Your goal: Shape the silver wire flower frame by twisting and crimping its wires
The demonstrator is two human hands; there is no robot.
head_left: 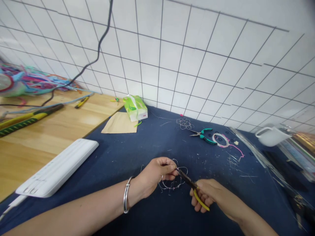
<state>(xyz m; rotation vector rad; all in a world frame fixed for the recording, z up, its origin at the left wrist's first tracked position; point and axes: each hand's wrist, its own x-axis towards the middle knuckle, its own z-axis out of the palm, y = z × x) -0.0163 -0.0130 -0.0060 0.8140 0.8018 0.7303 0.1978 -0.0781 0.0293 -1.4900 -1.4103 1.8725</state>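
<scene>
At a dark blue bench, a person's left hand is pinching a looped wire just above the surface. The right hand is gripping yellow-handled pliers, their tips pointing in at the left hand's pinch; whether they are biting the wire is too small to tell. Beyond, teal pliers are lying beside a white ring.

Lower centre: wire piece, shiny metal; pliers, dark metal nose, yellow plastic-looking grip; bracelet, polished silvery metal. Lower left: power strip, smooth white plastic. Left: tabletop, grained wood. Centre: cover, matt dark-blue cloth; tissue pack, glossy plastic film; envelope, matt tan paper. Top: wall, smooth white tile.
</scene>
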